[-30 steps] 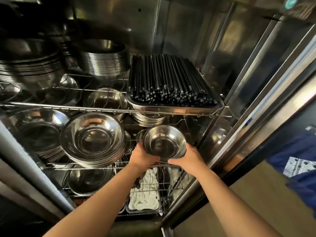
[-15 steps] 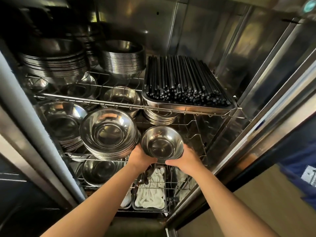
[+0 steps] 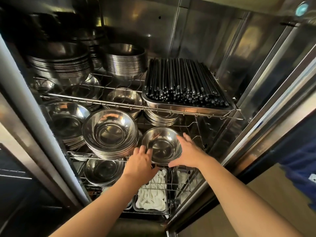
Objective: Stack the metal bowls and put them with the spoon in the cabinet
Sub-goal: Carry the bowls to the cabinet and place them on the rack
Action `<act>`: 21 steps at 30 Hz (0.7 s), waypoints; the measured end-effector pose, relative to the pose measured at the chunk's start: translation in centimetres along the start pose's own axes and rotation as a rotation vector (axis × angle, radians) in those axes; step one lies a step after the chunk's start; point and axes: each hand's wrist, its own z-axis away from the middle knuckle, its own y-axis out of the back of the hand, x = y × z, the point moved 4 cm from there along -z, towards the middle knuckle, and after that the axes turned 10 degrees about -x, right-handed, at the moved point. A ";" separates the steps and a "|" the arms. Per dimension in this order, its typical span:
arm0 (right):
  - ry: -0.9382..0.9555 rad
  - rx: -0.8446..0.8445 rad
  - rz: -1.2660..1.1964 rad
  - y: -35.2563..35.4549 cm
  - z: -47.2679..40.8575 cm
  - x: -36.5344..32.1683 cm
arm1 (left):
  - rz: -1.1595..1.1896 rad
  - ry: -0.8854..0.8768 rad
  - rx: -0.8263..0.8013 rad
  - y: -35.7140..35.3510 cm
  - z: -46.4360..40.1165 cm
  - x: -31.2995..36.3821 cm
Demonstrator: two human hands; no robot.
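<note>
**Setting the small bowls on the middle shelf**

Head view: your bowls (image 3: pixel 161 145) sit at the front of the cabinet's middle wire shelf (image 3: pixel 193 124), just right of the big bowl stack (image 3: pixel 110 134) and below the tray of black chopsticks (image 3: pixel 185 84). Your left hand (image 3: pixel 141 162) touches the near-left rim with spread fingers; your right hand (image 3: pixel 189 153) lies open against the right rim. Neither hand is clamped on the bowls; both look like loose, steadying contact.

To finish this step well, judge first that the base rests flat on the wires, not perched on the front rail. Nudge the bowls a little deeper, keeping a gap from the big stack so the rims do not ride up on each other. Draw both hands back level and together, so a fingertip does not tip the near rim towards you.

What you cannot check from here: the spoon is not clearly visible; a reddish streak inside the bowls may be only a reflection. How many bowls are nested is unclear, since your hands cover the lower rim. The shelf's front rail beneath the bowls is hidden, and glare blurs the depth behind.
</note>
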 end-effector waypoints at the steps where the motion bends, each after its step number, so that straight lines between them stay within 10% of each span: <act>1: -0.005 -0.021 -0.005 0.2 -0.2 0.0 | -0.005 -0.003 -0.014 -0.2 -0.1 0.0; 9: 0.035 -0.026 -0.049 0.0 -0.5 -0.7 | -0.283 -0.084 -0.047 -1.4 -0.5 -0.7; 21: -0.035 -0.005 -0.040 -1.1 -0.2 -0.8 | 0.105 -0.025 -0.032 -1.1 -0.6 -1.4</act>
